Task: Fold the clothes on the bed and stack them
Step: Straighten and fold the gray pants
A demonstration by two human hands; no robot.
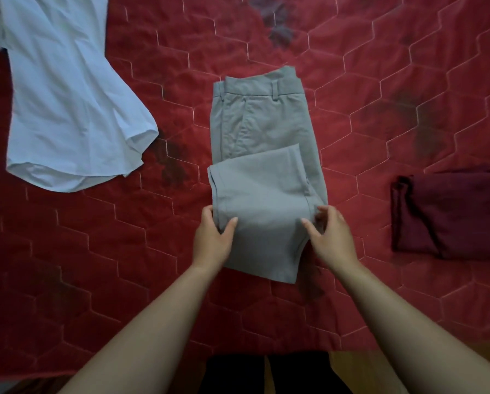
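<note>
Grey trousers (262,129) lie in the middle of the red quilted bed (96,237), waistband at the far end, with the leg ends folded back over the upper part. My left hand (214,237) pinches the left edge of the near fold, thumb on top. My right hand (330,234) grips the right edge of the same fold, fingers curled around it. A white short-sleeved shirt (65,98) lies spread out unfolded at the far left. A dark maroon garment (451,214) lies folded at the right.
The bed's near edge (181,362) runs along the bottom, with a wooden floor (357,371) and my dark-clothed legs below it. Bare quilt lies between the trousers and each of the other garments.
</note>
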